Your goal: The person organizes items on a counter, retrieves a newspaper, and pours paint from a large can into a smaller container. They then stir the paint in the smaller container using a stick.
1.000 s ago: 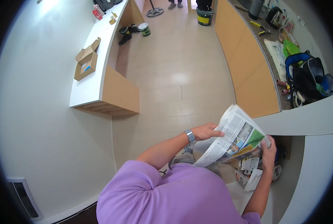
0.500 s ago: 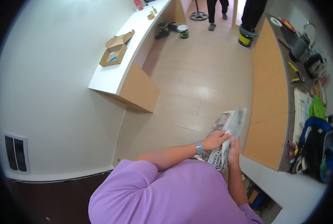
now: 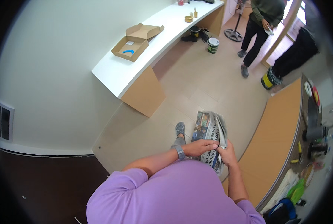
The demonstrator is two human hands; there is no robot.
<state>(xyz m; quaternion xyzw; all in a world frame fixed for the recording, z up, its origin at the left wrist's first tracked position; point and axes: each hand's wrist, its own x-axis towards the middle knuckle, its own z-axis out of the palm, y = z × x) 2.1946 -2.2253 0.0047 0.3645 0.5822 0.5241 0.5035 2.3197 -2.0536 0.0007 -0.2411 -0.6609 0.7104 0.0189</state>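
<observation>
A folded newspaper [image 3: 207, 127] hangs in front of my waist, several sheets thick, with its right edge loose and slightly fanned. My left hand [image 3: 200, 148] lies across its printed front, the fingertips pinching the sheets near the right edge. My right hand [image 3: 228, 154] grips that same edge from the right, its thumb meeting my left fingertips. The fingers of my right hand behind the paper are hidden. Below and left of the paper, my shoe [image 3: 180, 129] shows on the floor.
A white counter [image 3: 110, 76] on the left bears an open cardboard box [image 3: 127, 56] and a tape roll [image 3: 189, 18]. On the right, a worktop [image 3: 282, 175] carries tools and bags. Beyond stand two people [image 3: 258, 33], a paint bucket [image 3: 213, 45] and a fan base [image 3: 233, 35].
My view has swung to the right and up, bringing more of the two people into sight. The newspaper has turned more face-up, and both hands still hold it.
</observation>
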